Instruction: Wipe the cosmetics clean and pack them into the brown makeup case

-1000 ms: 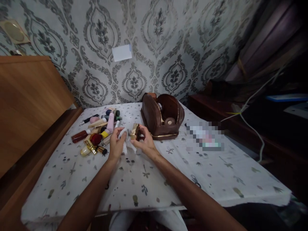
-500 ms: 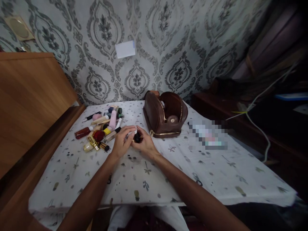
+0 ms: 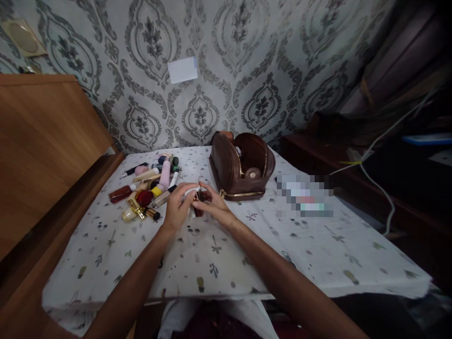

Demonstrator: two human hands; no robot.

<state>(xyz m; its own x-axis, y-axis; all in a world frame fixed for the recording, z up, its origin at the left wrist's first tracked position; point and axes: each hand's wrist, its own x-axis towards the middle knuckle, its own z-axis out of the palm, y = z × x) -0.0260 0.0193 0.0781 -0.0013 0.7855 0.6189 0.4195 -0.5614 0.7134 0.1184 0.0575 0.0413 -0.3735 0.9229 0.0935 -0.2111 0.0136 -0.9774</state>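
Note:
Over the middle of the table, my left hand (image 3: pixel 177 206) presses a crumpled white wipe (image 3: pixel 191 191), its fingers closed round it. My right hand (image 3: pixel 217 209) grips a small dark reddish-brown bottle (image 3: pixel 198 210), which the wipe touches. Fingers hide much of the bottle. Just left of my hands lies a pile of cosmetics, with a pink tube (image 3: pixel 165 174), a red-brown bottle (image 3: pixel 120 194), a round red container (image 3: pixel 144 197) and gold pieces (image 3: pixel 137 208). Behind my right hand stands a brown cosmetic bag (image 3: pixel 226 172), unzipped at the top.
A patterned white cloth (image 3: pixel 219 263) covers the table. At the right lies a blurred-out flat item (image 3: pixel 305 195). A wooden panel (image 3: pixel 45 141) borders the left side. A white cable (image 3: pixel 379 188) hangs beyond the right edge.
The dark bottle has been turned in my hands, and its reddish-brown side now shows below the fingers. My right fingers have straightened somewhat. The pile and bag have stayed put.

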